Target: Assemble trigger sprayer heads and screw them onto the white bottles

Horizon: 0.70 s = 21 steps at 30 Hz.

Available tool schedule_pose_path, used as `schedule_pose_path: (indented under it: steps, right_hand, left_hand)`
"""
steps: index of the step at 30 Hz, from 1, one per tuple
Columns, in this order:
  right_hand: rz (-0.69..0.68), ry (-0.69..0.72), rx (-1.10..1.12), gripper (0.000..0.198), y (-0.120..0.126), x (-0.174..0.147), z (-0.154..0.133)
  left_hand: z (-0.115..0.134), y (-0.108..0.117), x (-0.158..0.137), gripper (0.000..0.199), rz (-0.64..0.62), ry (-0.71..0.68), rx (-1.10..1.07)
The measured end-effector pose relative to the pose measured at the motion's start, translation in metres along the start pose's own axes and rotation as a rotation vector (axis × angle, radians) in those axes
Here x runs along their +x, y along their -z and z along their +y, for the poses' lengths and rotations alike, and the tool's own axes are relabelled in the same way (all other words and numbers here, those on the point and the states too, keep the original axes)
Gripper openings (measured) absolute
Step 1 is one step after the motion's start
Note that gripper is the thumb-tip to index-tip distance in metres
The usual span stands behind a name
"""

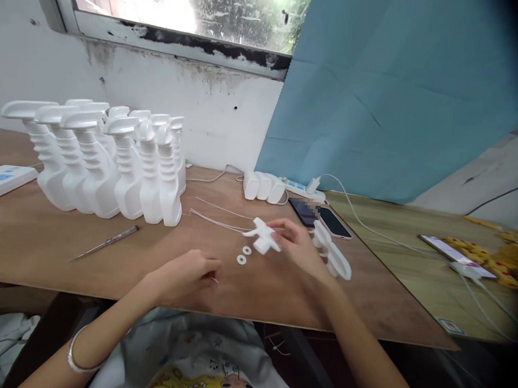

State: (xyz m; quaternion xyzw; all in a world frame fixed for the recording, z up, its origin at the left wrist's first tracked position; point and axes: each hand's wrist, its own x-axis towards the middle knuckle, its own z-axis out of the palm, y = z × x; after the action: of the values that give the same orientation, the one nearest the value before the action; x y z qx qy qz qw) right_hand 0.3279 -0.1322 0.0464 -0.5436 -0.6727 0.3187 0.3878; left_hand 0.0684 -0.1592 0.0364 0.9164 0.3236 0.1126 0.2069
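My left hand [195, 271] is closed just above the brown tabletop, fingers curled under. A thin curved white edge peeks out below its fingers; the rest of that item is hidden. Between the thumb and fingers of my right hand [302, 244] is a white trigger spray head [262, 237], tilted over the table. Two flat white washers, one [247, 250] behind the other [241, 260], lie between my hands. Thin white dip tubes [217, 221] stretch out behind them. To the right of my right wrist rest more white spray head parts [334, 253].
Several white spray bottles [99, 181] stand grouped at the left back. A screwdriver [106, 242] lies before them. White blocks [263, 186], a power strip [300, 188] and phones [335, 223] sit at the back right. A blue cloth [375, 96] hangs behind.
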Motion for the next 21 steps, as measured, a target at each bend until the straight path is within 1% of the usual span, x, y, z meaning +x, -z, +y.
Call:
schedule_pose_path:
  steps: [2, 5, 7, 9, 12, 15, 18, 21]
  right_hand:
    - [-0.080, -0.042, 0.275, 0.026, -0.026, 0.013, 0.001]
    - [-0.244, -0.224, 0.613, 0.029, -0.066, 0.024, 0.008]
    - [-0.323, -0.332, 0.777, 0.028, -0.087, 0.025, 0.012]
    - [-0.375, -0.378, 0.905, 0.026, -0.103, 0.024, 0.013]
    - [-0.423, -0.396, 1.034, 0.024, -0.116, 0.022, 0.012]
    - [-0.408, -0.388, 1.087, 0.022, -0.120, 0.021, 0.014]
    - [-0.408, -0.382, 1.095, 0.022, -0.121, 0.018, 0.016]
    - [-0.407, -0.365, 1.111, 0.019, -0.120, 0.015, 0.016]
  left_hand:
    - [0.003, 0.007, -0.003, 0.007, 0.114, 0.000, -0.080]
    - [0.004, 0.013, -0.006, 0.011, 0.278, 0.004, -0.152]
    - [0.002, 0.013, -0.007, 0.013, 0.364, 0.014, -0.173]
    - [-0.001, 0.011, -0.006, 0.014, 0.429, 0.052, -0.171]
    - [-0.004, 0.010, -0.005, 0.015, 0.464, 0.159, -0.124]
    - [-0.004, 0.011, -0.004, 0.014, 0.456, 0.237, -0.074]
    - [-0.004, 0.011, -0.003, 0.013, 0.479, 0.262, -0.054]
    - [-0.006, 0.007, -0.002, 0.014, 0.511, 0.229, -0.026]
